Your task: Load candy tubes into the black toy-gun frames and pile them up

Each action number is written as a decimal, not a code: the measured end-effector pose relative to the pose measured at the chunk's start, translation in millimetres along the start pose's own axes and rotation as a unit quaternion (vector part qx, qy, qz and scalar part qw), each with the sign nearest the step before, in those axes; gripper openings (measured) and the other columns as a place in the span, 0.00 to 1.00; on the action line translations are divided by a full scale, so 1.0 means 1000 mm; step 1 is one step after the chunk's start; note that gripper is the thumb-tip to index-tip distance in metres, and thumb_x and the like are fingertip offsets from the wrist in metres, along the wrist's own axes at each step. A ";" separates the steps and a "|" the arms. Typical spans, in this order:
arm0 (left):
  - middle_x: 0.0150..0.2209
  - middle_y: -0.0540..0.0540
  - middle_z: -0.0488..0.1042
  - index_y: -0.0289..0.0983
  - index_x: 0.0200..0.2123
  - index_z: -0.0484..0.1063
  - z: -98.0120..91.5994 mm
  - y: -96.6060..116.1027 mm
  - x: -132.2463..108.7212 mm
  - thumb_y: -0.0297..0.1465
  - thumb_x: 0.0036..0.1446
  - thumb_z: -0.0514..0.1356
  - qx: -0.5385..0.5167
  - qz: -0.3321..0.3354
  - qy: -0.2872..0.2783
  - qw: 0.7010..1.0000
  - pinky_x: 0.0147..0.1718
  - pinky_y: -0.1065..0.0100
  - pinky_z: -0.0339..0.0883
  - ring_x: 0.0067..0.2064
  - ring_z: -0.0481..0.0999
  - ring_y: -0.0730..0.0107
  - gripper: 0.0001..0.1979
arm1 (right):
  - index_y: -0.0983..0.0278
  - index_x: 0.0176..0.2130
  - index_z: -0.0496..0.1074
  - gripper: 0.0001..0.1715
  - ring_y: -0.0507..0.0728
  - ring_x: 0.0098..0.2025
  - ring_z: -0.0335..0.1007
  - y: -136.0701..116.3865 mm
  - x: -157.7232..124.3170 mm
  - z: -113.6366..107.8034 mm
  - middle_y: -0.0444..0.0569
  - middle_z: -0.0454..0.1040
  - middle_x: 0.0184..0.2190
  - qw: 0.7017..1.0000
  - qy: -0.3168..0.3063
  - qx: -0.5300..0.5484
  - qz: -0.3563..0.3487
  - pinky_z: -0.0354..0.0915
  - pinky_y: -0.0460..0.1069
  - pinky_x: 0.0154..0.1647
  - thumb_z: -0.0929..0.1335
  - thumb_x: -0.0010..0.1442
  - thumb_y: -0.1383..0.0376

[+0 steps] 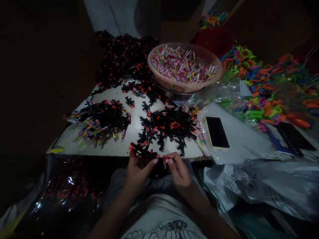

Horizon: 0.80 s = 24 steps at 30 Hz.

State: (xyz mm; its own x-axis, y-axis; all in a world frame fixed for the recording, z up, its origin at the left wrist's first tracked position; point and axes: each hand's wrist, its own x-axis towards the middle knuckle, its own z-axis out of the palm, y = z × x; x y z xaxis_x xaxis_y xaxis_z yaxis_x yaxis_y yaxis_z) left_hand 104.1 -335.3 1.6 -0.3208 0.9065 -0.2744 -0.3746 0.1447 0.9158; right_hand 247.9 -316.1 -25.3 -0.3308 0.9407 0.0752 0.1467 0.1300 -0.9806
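Over the table's front edge, my left hand (138, 167) is closed around a black toy gun (144, 152) with orange-red bits, its far end tilted up to the left. My right hand (178, 169) pinches a small red-and-white piece (166, 160) close to the gun's right end; whether the two touch I cannot tell. Just beyond my hands lies a heap of black toy guns (169, 121). To the left is another pile (104, 116), where guns lie with clear tubes of coloured candy (87, 131).
A pink basket (152, 68) full of small wrapped candy tubes stands at the back. Behind it on the left rises a large mound of black toy guns (122, 56). A phone (217, 132) lies on plastic at the right, near bright plastic pieces (261, 83). Bags hang below.
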 end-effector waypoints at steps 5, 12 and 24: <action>0.32 0.48 0.79 0.41 0.49 0.59 0.000 0.000 -0.001 0.33 0.34 0.72 -0.003 0.008 0.017 1.000 0.40 0.65 0.71 0.37 0.79 0.64 0.37 | 0.61 0.40 0.66 0.18 0.51 0.26 0.63 -0.003 0.000 -0.001 0.43 0.66 0.25 0.998 -0.021 -0.060 -0.017 0.60 0.45 0.27 0.54 0.68 0.55; 0.31 0.49 0.79 0.41 0.47 0.58 -0.002 -0.003 -0.004 0.31 0.37 0.70 -0.004 -0.005 0.034 0.999 0.38 0.65 0.72 0.36 0.80 0.62 0.34 | 0.61 0.38 0.65 0.16 0.54 0.28 0.67 -0.006 0.000 0.002 0.45 0.70 0.27 0.990 -0.013 -0.137 -0.021 0.62 0.47 0.31 0.54 0.68 0.57; 0.36 0.45 0.77 0.36 0.38 0.70 -0.017 -0.035 -0.011 0.29 0.30 0.74 -0.221 -0.048 0.138 0.964 0.42 0.66 0.69 0.39 0.77 0.66 0.28 | 0.65 0.40 0.66 0.30 0.67 0.39 0.71 0.034 0.004 0.025 0.62 0.74 0.35 0.941 -0.074 -0.316 -0.097 0.66 0.60 0.40 0.57 0.60 0.43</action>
State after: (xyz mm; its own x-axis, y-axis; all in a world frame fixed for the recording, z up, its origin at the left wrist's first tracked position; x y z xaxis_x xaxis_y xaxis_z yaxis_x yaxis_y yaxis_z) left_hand 106.3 -357.4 -32.3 -0.4623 0.7489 -0.4748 -0.7290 -0.0161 0.6843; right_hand 228.2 -315.4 -63.2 -0.5283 0.8319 0.1697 0.5793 0.4993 -0.6443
